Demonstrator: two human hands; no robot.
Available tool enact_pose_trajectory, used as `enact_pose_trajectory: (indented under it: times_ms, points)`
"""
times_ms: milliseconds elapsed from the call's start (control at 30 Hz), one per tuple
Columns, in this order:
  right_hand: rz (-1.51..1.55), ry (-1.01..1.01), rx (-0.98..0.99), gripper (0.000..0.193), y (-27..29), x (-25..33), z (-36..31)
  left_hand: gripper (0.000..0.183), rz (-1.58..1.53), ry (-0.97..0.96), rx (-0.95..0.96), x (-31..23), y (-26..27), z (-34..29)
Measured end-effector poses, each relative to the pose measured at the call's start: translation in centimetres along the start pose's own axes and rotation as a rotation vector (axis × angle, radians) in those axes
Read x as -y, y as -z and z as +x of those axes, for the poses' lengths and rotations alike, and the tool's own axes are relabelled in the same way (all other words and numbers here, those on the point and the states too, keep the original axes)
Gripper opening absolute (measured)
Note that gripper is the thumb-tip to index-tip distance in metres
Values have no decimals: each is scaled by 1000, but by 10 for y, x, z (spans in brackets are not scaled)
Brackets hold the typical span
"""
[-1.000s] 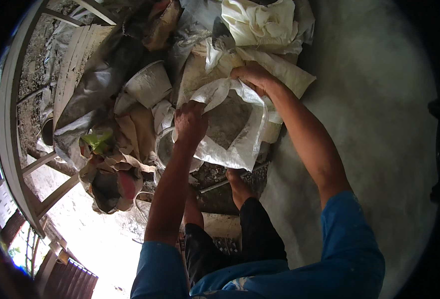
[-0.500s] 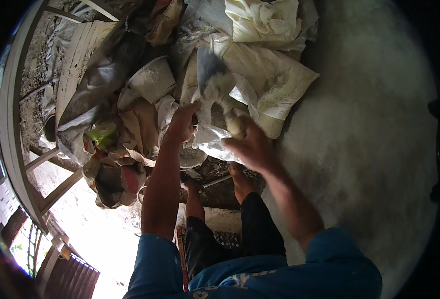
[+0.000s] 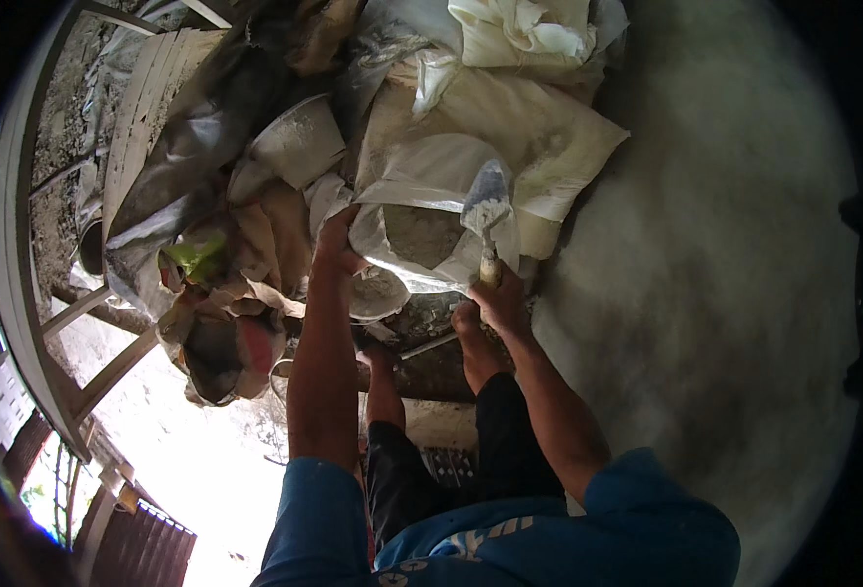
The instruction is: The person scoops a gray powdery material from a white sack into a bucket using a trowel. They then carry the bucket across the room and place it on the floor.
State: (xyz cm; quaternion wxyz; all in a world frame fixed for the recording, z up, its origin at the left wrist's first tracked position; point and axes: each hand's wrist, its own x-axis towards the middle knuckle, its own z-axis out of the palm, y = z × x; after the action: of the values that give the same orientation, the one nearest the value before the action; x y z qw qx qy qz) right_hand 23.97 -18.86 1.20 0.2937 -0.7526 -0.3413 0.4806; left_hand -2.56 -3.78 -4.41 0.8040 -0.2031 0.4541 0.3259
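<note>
Holding trowel (image 3: 487, 210) farther right than before

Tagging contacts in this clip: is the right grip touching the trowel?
Touching. The head view shows the right grip closed around the handle of the trowel, with no gap between them.

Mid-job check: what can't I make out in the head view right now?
Head view:
Lower end of the trowel's handle: hidden by the right hand.
Depth of the grey powder: hidden by the white sack.
Left side of the round container: hidden by the left forearm.
Left hand: exact grip too shadowed.
Cream bundle: cut off by the upper edge.
</note>
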Motion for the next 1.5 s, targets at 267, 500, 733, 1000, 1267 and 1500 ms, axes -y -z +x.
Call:
enact_pose_trajectory:
  times_ms: [267,500,733,1000,1267,1500]
  points:
    - [654,-192,336,27,68,70,-3,28,561,-556,-193,-6,-19,-38]
    - [822,-380,467,31,125,104,-17,30,1417,-1517,-442,54,-82,-87]
    - [890,-321,572,30,129,89,-5,62,1975,-1512,178,109,-170,-56]
    - [-155,320,-425,42,70,65,32,19,2081,-1122,493,105,-190,-3]
    - [599,-126,-41,26,87,15,119,29,1831,-291,328,43,-198,47]
    - [883,-486,338,28,78,-5,171,38,1533,-311,-45,45,-200,77]
